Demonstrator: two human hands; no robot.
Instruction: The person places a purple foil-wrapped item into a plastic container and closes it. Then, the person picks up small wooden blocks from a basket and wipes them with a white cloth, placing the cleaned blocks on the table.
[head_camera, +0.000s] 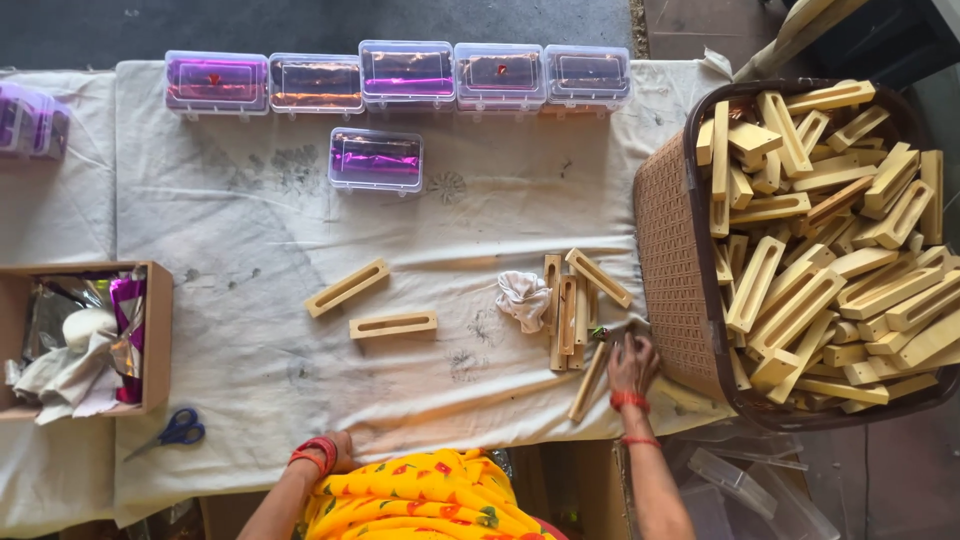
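My right hand (632, 362) lies spread on the slotted wooden blocks (575, 310) just beside the brown basket (675, 260); my left hand (338, 452) rests at the worktop (260, 250) edge, its grip hidden.

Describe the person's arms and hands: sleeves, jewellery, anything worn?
Both forearms are bare, with no gloves and no sleeves reaching the wrists. The left hand is mostly hidden at the table edge; its wrist carries stacked red bangles. The right hand has a red thread or band at the wrist and a thinner red one further up. The garment is yellow with a red-orange floral print.
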